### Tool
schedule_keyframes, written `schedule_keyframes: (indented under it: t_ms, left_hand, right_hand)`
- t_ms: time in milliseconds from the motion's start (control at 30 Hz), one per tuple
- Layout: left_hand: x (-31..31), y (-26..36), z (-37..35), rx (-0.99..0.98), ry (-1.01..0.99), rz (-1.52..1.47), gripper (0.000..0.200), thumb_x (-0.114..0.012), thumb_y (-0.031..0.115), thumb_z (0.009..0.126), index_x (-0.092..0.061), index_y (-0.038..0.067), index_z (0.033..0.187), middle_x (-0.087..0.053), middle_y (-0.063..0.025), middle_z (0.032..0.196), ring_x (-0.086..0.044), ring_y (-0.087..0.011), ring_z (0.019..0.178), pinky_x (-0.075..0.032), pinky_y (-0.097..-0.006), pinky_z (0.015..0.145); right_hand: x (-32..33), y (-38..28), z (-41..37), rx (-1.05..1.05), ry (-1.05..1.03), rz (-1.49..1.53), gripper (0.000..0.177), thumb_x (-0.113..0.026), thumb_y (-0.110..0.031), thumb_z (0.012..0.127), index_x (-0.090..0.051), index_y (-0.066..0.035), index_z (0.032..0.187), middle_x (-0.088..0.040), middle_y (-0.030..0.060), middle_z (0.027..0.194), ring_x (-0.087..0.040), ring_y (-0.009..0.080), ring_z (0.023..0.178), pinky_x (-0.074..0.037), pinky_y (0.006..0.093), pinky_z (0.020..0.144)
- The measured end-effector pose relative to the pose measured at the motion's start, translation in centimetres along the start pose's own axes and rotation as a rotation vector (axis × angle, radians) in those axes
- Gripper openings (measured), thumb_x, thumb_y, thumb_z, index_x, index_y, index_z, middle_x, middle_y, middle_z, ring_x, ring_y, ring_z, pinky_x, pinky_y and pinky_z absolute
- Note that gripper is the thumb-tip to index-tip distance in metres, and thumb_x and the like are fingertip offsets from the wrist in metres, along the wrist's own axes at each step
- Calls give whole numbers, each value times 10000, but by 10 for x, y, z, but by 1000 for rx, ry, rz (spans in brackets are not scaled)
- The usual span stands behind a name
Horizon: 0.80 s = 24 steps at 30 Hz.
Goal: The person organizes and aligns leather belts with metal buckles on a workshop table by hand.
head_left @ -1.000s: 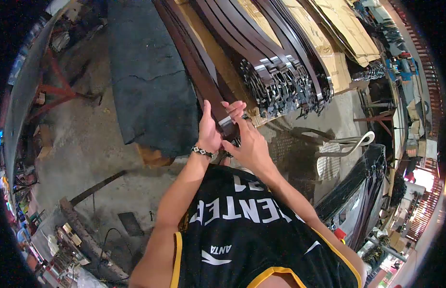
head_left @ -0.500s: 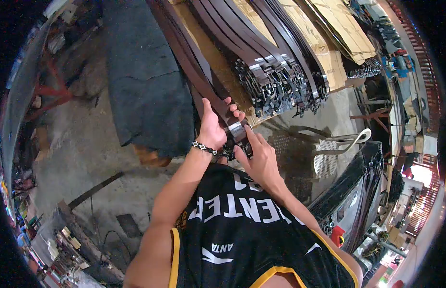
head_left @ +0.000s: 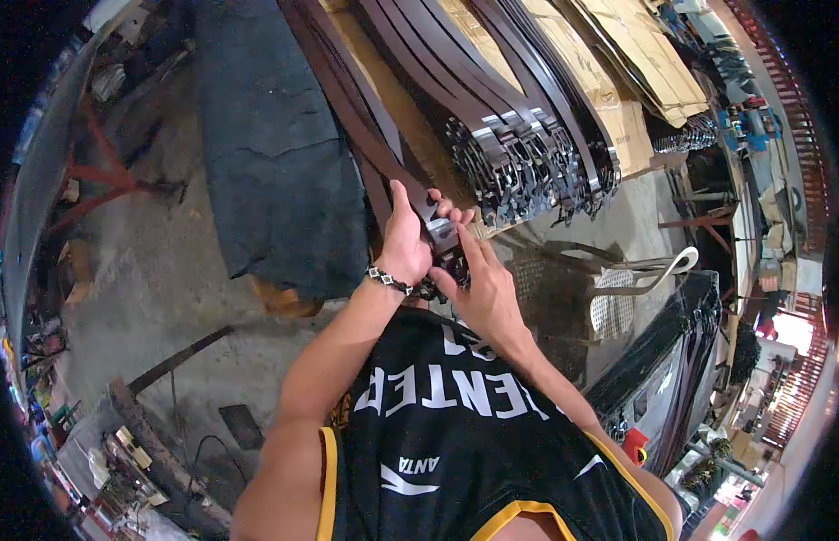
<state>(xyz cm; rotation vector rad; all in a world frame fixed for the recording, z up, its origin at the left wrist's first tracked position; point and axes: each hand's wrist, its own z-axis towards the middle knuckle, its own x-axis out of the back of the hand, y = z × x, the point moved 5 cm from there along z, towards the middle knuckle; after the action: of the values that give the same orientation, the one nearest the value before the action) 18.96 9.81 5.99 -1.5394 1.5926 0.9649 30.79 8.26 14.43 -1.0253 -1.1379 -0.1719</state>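
Note:
My left hand (head_left: 409,239), with a beaded bracelet at its wrist, is wrapped around a small bundle of dark brown belts (head_left: 376,151) near their buckle ends. My right hand (head_left: 483,278) closes on the same ends from the other side, its fingers by a shiny metal band (head_left: 442,234). The buckles below are partly hidden between both hands. Just beyond and to the right, a thick stack of brown belts (head_left: 437,68) lies with its metal buckles (head_left: 528,167) hanging toward me.
Dark sheet material (head_left: 275,162) hangs to the left of the belts. Flattened cardboard (head_left: 654,63) lies at the far right. A pale chair (head_left: 613,302) stands right of my hands, near a plastic-wrapped bundle (head_left: 659,361). A red metal frame (head_left: 104,176) is at left.
My left hand has shifted slightly right and the held belt ends a little upward. My right hand has moved slightly left around them. Both still grip the bundle.

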Motion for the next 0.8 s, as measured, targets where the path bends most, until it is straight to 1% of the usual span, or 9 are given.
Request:
schedule_keyframes:
  t_ms: [133, 233, 333, 367, 467, 500, 533, 633, 800]
  left_hand:
    - [-7, 0, 3, 48, -92, -154, 535, -429, 616, 1025, -499, 98, 914, -459, -23, 694, -525, -200, 674, -519, -444, 1036]
    - [-19, 0, -3, 41, -2, 98, 462, -497, 559, 1030, -477, 137, 844, -395, 13, 640, -484, -157, 610, -508, -432, 1041]
    - [-2, 8, -5, 47, -174, 59, 444, -513, 530, 1037, -432, 169, 790, -332, 42, 606, -442, -122, 569, -514, -399, 985]
    - [5, 15, -8, 26, -159, 95, 466, -497, 538, 1043, -395, 178, 765, -282, 64, 587, -401, -109, 542, -515, -367, 898]
    - [8, 27, -30, 68, -143, 109, 478, -462, 556, 1049, -414, 168, 774, -269, 72, 582, -341, -72, 511, -499, -287, 779]
    - [20, 32, -32, 105, -146, 89, 500, -454, 577, 1043, -428, 154, 778, -263, 75, 580, -305, -51, 489, -438, -222, 625]
    - [32, 35, -34, 157, -155, 3, 520, -450, 601, 1033, -448, 135, 802, -262, 78, 579, -285, -48, 474, -327, -211, 499]
    - [49, 39, -42, 161, -120, 24, 587, -431, 666, 1002, -521, 93, 917, -262, 74, 584, -278, -47, 476, -264, -225, 460]
    - [41, 34, -49, 117, 16, 18, 708, -367, 713, 992, -578, 38, 1013, -256, 61, 604, -281, -60, 488, -281, -238, 471]
  right_hand:
    - [-3, 8, -2, -251, -145, 363, 831, -756, -232, 875, -304, 61, 1508, -542, 340, 1344, -598, 507, 1153, -476, 500, 998]
    - [-9, 6, -5, -102, -36, 400, 831, -741, -220, 890, -272, 37, 1527, -510, 347, 1399, -540, 490, 1270, -445, 480, 1048]
    - [-12, -2, -7, -30, -148, 395, 815, -728, -225, 911, -268, 14, 1539, -539, 339, 1367, -530, 498, 1279, -427, 479, 1073]
    - [-7, -5, -5, 2, -137, 402, 682, -710, -216, 933, -387, -2, 1494, -577, 316, 1324, -618, 464, 1175, -492, 451, 1004]
    - [-3, 16, -6, -279, -164, 663, 503, -698, -222, 949, -537, 5, 1368, -630, 283, 1210, -695, 413, 996, -565, 405, 845]
    - [-12, 34, -10, -263, 23, 492, 376, -699, -208, 941, -624, -11, 1252, -666, 215, 1053, -712, 350, 822, -578, 385, 691]
    - [-27, 47, -12, -211, 2, 332, 394, -702, -213, 935, -615, -10, 1261, -665, 196, 1018, -708, 344, 816, -576, 392, 686]
    - [-57, 55, -5, 5, -10, -203, 460, -703, -256, 895, -582, 0, 1258, -625, 93, 907, -683, 266, 801, -569, 388, 661]
    - [-97, 54, 2, 0, -161, -616, 495, -741, -229, 827, -517, 14, 1196, -551, 110, 1003, -643, 260, 949, -570, 379, 723]
